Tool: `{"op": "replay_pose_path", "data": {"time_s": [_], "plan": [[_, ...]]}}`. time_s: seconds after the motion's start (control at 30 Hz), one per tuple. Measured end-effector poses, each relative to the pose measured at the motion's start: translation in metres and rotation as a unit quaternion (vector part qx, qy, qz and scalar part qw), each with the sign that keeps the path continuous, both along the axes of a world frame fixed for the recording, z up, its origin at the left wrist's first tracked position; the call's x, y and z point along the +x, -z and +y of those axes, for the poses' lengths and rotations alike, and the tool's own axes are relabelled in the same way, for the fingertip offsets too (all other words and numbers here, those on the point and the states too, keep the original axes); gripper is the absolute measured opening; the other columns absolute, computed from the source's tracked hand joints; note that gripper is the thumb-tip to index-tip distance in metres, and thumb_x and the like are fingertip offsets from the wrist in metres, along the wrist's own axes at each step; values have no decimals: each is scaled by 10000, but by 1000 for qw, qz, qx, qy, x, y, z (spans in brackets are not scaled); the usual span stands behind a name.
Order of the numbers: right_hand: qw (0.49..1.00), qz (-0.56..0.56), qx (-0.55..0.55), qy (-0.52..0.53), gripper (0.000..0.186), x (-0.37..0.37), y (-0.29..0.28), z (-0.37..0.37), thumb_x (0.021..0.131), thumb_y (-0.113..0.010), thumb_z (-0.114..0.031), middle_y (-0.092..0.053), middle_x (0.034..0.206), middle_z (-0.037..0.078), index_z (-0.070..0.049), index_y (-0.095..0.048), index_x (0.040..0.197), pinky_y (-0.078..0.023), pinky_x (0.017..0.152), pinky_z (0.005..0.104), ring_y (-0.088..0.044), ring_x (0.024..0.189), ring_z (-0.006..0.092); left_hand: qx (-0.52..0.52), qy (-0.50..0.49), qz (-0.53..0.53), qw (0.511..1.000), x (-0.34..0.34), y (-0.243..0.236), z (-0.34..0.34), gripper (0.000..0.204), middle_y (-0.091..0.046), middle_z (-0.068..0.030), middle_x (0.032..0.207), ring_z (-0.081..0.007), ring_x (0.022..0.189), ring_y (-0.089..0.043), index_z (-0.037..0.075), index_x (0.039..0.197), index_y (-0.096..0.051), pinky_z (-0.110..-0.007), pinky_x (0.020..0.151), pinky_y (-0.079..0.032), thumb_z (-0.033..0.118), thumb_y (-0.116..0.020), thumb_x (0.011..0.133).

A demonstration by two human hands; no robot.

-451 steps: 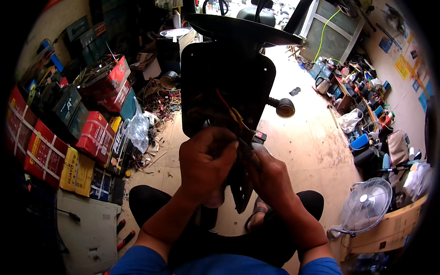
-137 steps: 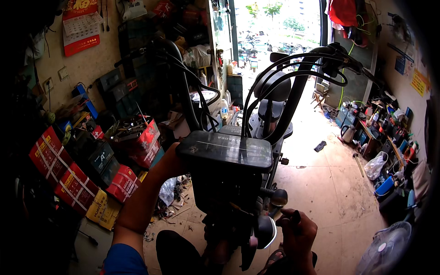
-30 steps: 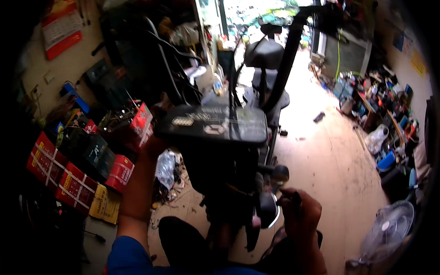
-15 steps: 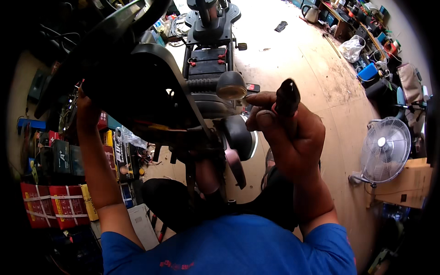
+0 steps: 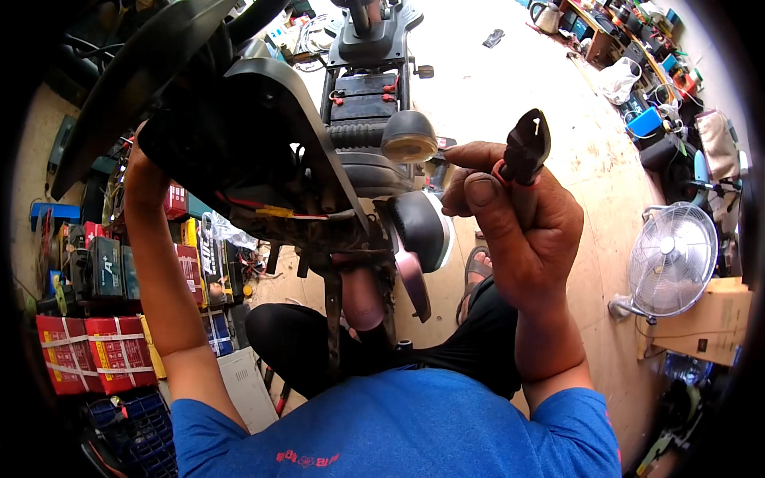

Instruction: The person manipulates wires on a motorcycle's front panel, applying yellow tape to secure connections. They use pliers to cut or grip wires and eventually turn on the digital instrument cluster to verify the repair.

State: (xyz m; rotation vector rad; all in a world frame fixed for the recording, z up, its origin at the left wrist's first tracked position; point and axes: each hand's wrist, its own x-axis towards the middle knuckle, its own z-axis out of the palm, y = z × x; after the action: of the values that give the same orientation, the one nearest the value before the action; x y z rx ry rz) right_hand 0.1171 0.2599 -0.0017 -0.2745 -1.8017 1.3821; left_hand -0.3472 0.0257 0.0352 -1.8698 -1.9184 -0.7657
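My right hand (image 5: 530, 231) is closed around a pair of pliers (image 5: 527, 147) with dark jaws and red on the handles. The jaws point up, away from me, and the index finger stretches toward a round lamp (image 5: 409, 137) with an amber lens. To the left, a large black shell-shaped part (image 5: 239, 135) of an electric two-wheeler stands tilted, with red and yellow wires (image 5: 275, 212) inside. My left hand (image 5: 143, 163) reaches to that part's left edge; its fingers are hidden behind it. A pinkish curved piece (image 5: 412, 280) hangs below the lamp.
Black batteries (image 5: 364, 99) with red terminals sit in the vehicle's frame ahead. Strapped red boxes (image 5: 119, 355) are stacked at the left. A floor fan (image 5: 671, 259) stands at the right before a cardboard box (image 5: 705, 323). A cluttered shelf (image 5: 606, 36) lines the far right.
My right hand and the pliers have shifted slightly up and to the right in view. My left hand stays at the black part's edge.
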Motion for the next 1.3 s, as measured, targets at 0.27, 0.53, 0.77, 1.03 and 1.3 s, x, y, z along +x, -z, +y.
{"op": "replay_pose_path", "data": {"time_s": [0.27, 0.53, 0.77, 1.03, 1.3], "plan": [[996, 55, -40, 62, 304, -2, -3, 0, 1059, -675, -197, -743, 947, 133, 78, -671, 1186, -539, 704, 266, -695, 787, 139, 19, 22, -415, 909, -7, 11, 0, 317, -685, -143, 1266, -298, 1166, -687, -10, 1245, -681, -374, 991, -566, 81, -713, 944], [974, 26, -93, 204, 379, 34, 3, 63, 1089, -639, -301, -737, 862, 70, 52, -699, 1212, -528, 670, 251, -692, 741, 127, 77, 34, -560, 824, 24, 15, -15, 419, -684, -167, 1320, -313, 1244, -648, 30, 1387, -618, -414, 1072, -509, 148, -661, 988], [908, -152, -284, 267, 332, 99, 186, 119, 1069, -625, -271, -709, 841, 90, 42, -697, 1151, -534, 675, 288, -671, 736, 150, 112, 35, -736, 667, 32, 89, -80, 390, -655, -51, 1438, -220, 1308, -611, 81, 1437, -606, -409, 1136, -441, 283, -545, 1109], [721, -488, -302, 390, 345, 253, 550, 34, 955, -725, -317, -717, 768, 149, 28, -716, 959, -557, 674, 449, -706, 697, 246, 37, -315, -674, 667, 71, 223, -157, 261, -736, -18, 1055, -155, 932, -708, 90, 1167, -700, -326, 826, -589, 313, -676, 1033], [694, -589, -289, 296, 303, 236, 585, 68, 978, -728, -282, -767, 887, 110, -42, -727, 1163, -582, 784, 451, -743, 792, 246, -29, -301, -643, 704, 29, 272, -232, 666, -666, -122, 1355, -369, 1177, -701, 129, 1536, -485, -432, 897, -640, 432, -728, 995]]}}
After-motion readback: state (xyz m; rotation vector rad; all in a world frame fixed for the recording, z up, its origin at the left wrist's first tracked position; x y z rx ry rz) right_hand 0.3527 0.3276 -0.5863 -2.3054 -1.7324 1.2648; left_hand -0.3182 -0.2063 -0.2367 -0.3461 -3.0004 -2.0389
